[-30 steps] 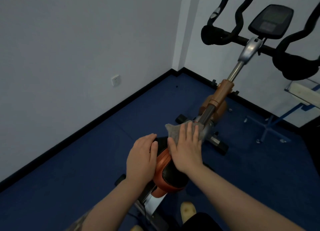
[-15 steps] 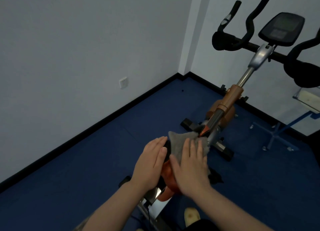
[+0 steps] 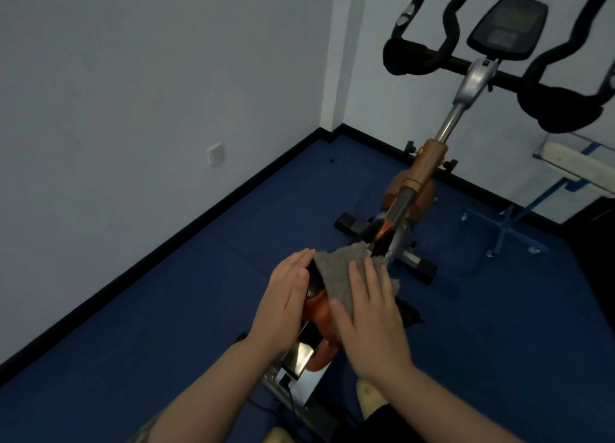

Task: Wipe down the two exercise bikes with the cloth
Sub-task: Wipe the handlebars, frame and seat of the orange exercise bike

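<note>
An orange and black exercise bike [image 3: 422, 173] stands in front of me, its black handlebars [image 3: 412, 56] and console [image 3: 506, 26] at the upper right. Its orange and black saddle [image 3: 314, 298] is just below me. A grey cloth [image 3: 336, 269] lies over the saddle. My right hand [image 3: 369, 319] presses flat on the cloth with straight fingers. My left hand [image 3: 286, 306] rests flat against the saddle's left side, fingers straight. Only one bike is in view.
White walls meet in a corner at the back, with a black skirting and a wall socket [image 3: 214, 153] on the left. The floor [image 3: 166, 309] is blue. A clear stand with a blue frame [image 3: 519, 223] is at the right. My shoe [image 3: 369, 396] shows below.
Both hands have slid forward along the saddle toward its nose, the right one pushing the cloth with it. More of the cloth now shows ahead of my fingers.
</note>
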Motion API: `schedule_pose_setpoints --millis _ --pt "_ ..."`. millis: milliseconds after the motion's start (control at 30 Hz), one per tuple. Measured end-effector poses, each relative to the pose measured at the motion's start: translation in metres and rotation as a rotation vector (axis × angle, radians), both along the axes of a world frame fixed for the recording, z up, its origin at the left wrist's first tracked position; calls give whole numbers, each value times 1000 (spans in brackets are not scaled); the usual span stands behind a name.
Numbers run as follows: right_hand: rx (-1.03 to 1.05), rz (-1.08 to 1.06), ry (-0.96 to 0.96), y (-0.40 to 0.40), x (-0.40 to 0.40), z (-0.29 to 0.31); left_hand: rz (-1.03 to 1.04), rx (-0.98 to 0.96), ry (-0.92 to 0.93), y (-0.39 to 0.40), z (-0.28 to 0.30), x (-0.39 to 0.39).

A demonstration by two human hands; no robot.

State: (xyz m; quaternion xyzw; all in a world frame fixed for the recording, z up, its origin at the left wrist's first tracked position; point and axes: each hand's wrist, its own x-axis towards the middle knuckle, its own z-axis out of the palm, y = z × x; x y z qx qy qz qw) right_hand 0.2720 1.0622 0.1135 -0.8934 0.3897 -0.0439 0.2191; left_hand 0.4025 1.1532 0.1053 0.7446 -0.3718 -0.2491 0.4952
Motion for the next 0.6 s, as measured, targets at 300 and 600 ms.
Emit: schedule_pose_setpoints --millis 300,600 --pt "209 -268 -336 27 -9 -11 -11 13 -80 0 -4 2" --pt "358 -354 -353 14 -2 -5 -29 44 -160 0 -3 5"
